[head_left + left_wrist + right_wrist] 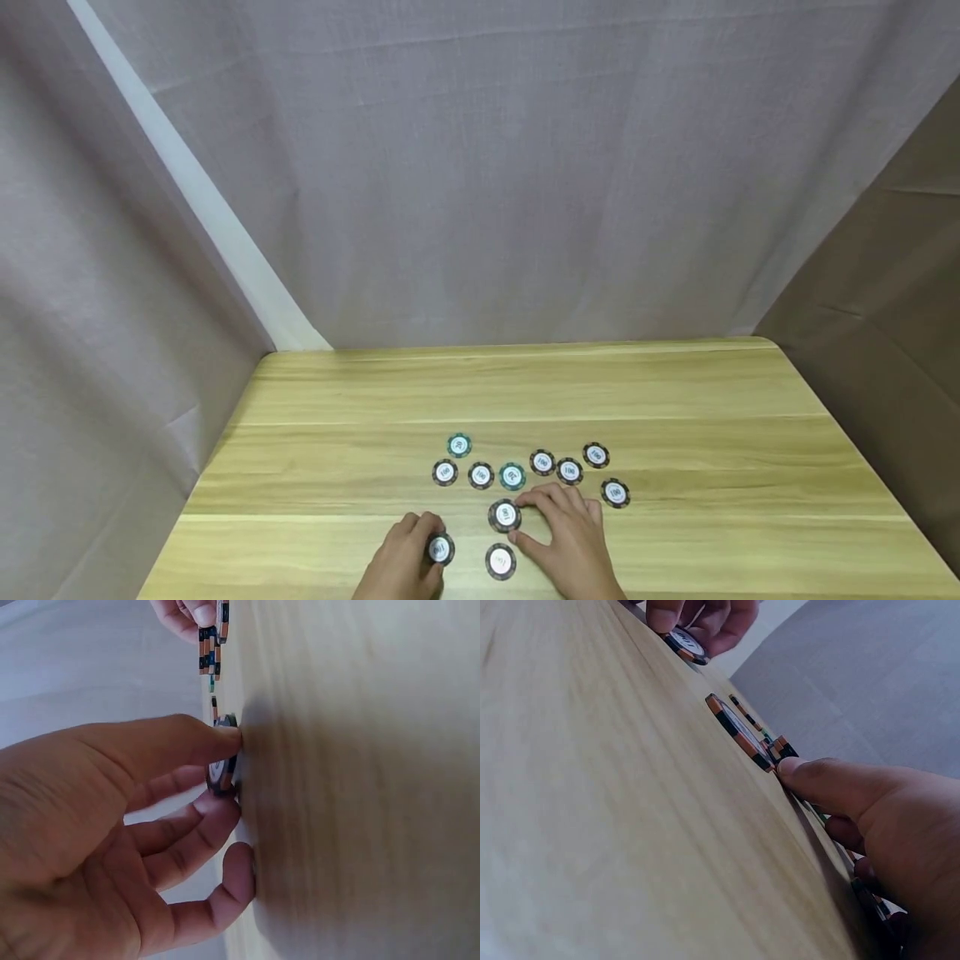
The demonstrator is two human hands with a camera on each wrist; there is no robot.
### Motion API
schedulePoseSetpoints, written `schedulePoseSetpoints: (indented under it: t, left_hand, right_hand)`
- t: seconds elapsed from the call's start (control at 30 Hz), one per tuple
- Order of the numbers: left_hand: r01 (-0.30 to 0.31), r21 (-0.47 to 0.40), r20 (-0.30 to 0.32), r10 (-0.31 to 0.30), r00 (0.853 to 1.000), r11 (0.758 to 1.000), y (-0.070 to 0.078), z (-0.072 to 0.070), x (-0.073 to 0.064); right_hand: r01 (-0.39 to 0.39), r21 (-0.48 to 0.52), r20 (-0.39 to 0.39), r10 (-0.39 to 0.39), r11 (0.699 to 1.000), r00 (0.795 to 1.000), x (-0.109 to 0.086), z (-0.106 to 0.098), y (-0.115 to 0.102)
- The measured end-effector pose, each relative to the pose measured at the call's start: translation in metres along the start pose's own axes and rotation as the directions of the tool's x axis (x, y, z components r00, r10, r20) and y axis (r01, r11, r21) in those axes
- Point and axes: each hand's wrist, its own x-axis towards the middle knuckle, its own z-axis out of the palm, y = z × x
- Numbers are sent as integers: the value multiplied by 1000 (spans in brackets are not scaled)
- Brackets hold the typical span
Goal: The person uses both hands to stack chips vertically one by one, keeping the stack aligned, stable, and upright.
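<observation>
My left hand (405, 558) pinches a black-and-orange poker chip (441, 549) marked 100 between thumb and fingers, low over the wooden table. In the left wrist view, that chip (220, 769) stands on edge to the camera beside the thumb. The right hand (566, 533) holds thumb and index finger at the right edge of a small stack of black poker chips (505, 516); the right wrist view partly hides this stack (784, 748) behind the thumb. Nearer me, a single black chip (500, 562) lies flat, its print washed out by glare.
Farther back lie two green chips, one at the rear left (460, 445) and one mid-row (512, 477), among several black 100 chips (481, 476). Another black chip (616, 493) is right of my right hand. Grey cloth (510, 183) hangs behind the table (337, 467).
</observation>
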Motion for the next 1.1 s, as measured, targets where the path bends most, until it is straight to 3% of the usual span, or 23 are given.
schedulePoseSetpoints:
  t: [0.17,0.6,0.73,0.9,1.1]
  left_hand:
    - [-53,-17,15,53,998,998,-1,1,-1]
    - [-58,-79,101,66,993,995,-4,-1,1]
    - [-100,-5,112,100,989,995,-3,-4,4]
    - [-177,143,86,166,982,974,4,-8,9]
    - [-115,171,69,104,992,979,13,-12,12]
  right_hand:
    - [-4,-4,11,4,1000,1000,0,-2,-1]
    - [-5,-7,-4,5,1000,1000,-3,-3,-3]
    - [3,-12,-8,-3,1000,1000,-3,-2,-3]
    - [4,-18,-9,-5,1000,1000,-3,-2,-2]
    - [0,-19,2,0,1000,1000,-2,-1,-2]
